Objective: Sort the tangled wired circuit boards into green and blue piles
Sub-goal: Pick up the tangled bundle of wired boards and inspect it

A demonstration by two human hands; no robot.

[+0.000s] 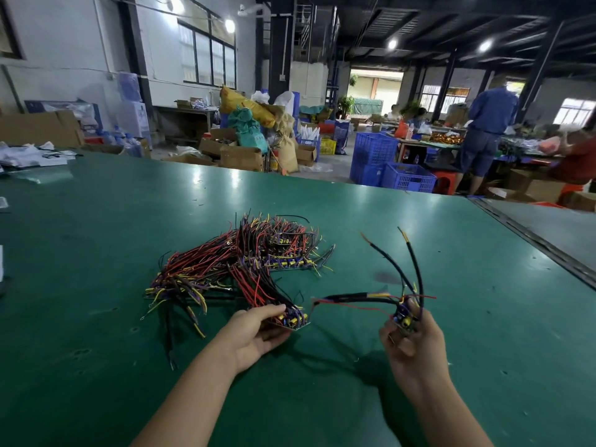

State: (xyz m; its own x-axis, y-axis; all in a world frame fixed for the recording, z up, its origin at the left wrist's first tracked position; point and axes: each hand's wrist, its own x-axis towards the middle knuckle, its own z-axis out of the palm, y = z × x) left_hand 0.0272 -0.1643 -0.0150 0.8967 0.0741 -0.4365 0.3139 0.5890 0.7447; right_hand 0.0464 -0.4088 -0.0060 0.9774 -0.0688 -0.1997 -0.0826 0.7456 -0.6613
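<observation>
Green-matted table [96, 240] below: right hand [414, 346] pinches one small dark board [403, 319] with yellow parts, black sleeved wires fanning upward. Left hand [254, 333] grips a board bundle [292, 319] trailing red wires from the tangled pile [245, 259].

A green table top [96, 253] stretches away from the left hand [254, 337]; far beyond it stand a white wall [64, 43], dark-framed windows [209, 59], cardboard boxes [242, 158] and sacks [245, 106] — beyond the right hand [416, 350], blue crates [374, 153], a grey floor [335, 166] and bright ceiling lamps [392, 44].
</observation>
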